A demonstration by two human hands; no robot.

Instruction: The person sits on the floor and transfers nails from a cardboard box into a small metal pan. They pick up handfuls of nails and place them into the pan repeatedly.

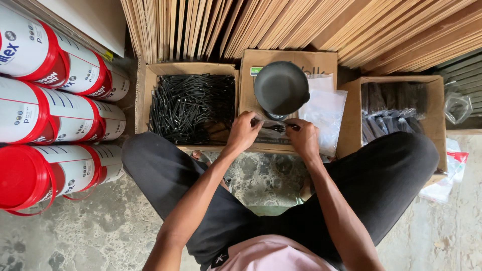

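My left hand and my right hand together hold a small clear plastic bag with black screws in it, one hand at each end. They hover over the front of a cardboard box that carries a black scale pan and a pile of empty clear bags. To the left, an open cardboard box is full of loose black screws. My knees in dark trousers spread to either side below the hands.
A third cardboard box at the right holds filled bags of dark screws. White tubs with red lids are stacked on their sides at the left. Wooden boards lean behind the boxes. More plastic bags lie at the far right on the concrete floor.
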